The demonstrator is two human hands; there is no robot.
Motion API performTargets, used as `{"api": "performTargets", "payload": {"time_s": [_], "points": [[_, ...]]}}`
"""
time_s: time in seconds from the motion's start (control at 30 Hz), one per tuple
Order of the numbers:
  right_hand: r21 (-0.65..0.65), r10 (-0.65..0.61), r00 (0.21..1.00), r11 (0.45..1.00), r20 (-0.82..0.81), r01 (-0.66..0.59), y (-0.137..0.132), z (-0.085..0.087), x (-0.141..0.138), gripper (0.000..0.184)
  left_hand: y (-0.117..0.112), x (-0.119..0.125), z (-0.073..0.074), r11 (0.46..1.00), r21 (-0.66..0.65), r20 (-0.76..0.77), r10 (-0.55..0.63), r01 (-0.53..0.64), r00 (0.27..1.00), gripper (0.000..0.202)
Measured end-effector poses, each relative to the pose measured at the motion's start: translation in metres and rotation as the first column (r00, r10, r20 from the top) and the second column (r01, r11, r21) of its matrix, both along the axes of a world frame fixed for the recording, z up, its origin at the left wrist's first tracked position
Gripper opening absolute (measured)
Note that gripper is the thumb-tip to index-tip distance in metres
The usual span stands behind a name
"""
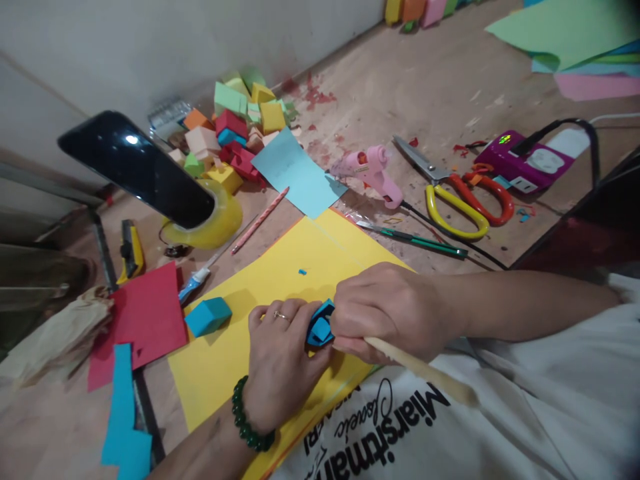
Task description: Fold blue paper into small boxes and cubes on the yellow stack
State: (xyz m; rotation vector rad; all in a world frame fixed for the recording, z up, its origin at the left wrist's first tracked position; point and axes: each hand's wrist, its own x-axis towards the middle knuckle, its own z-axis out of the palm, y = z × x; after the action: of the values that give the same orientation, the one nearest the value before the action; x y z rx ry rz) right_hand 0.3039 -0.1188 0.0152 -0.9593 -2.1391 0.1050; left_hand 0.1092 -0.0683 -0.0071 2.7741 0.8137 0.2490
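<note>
Both hands meet over a yellow paper sheet [280, 267] lying on the floor. My left hand [280, 353], with a ring and a green bead bracelet, pinches a small folded blue paper piece [320, 327]. My right hand [390, 310] closes on the same blue piece from the right and also grips a thin wooden stick [425, 370] that points back toward my shirt. A finished blue paper box [209, 315] sits on the yellow sheet just left of my left hand. A tiny blue scrap [302, 272] lies above the hands.
A pile of coloured paper boxes [235, 127], a light blue sheet [297, 175], pink glue gun [373, 172], scissors [460, 197], green craft knife [415, 238], pink pencil [260, 220], tape roll [210, 227] propping a phone [135, 167], red paper [145, 317], yellow cutter [131, 250], purple power strip [530, 160].
</note>
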Motion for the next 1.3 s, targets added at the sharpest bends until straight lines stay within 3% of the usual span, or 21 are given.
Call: {"api": "performTargets", "payload": {"time_s": [0.3, 0.57, 1.03, 1.13, 1.2, 1.3], "points": [[-0.011, -0.016, 0.999, 1.000, 0.047, 0.017, -0.003, -0.001, 0.001, 0.012, -0.001, 0.001, -0.001, 1.000, -0.007, 0.001, -0.004, 0.004, 1.000, 0.021], [-0.026, 0.021, 1.000, 0.999, -0.023, -0.021, 0.000, 0.002, 0.007, 0.026, -0.001, 0.001, 0.000, 1.000, -0.008, 0.029, -0.001, 0.001, 1.000, 0.020], [-0.058, 0.078, 0.995, 0.995, -0.069, -0.082, 0.001, -0.002, 0.007, 0.020, -0.002, 0.000, -0.001, 1.000, -0.010, 0.018, 0.024, -0.024, 1.000, 0.018], [-0.148, 0.026, 0.988, 0.988, -0.152, -0.049, -0.003, -0.004, 0.015, 0.022, -0.003, 0.001, -0.002, 0.998, -0.051, 0.015, 0.036, -0.035, 0.999, 0.019], [-0.191, -0.114, 0.927, 0.980, -0.357, 0.047, -0.003, -0.004, 0.021, 0.028, -0.003, 0.002, -0.003, 0.995, -0.090, 0.003, 0.050, -0.049, 0.999, 0.019], [-0.160, -0.266, 0.609, 0.962, -0.748, 0.223, 0.003, -0.004, 0.027, 0.035, -0.004, 0.002, -0.005, 0.990, -0.126, 0.009, 0.067, -0.066, 0.998, 0.022]]}}
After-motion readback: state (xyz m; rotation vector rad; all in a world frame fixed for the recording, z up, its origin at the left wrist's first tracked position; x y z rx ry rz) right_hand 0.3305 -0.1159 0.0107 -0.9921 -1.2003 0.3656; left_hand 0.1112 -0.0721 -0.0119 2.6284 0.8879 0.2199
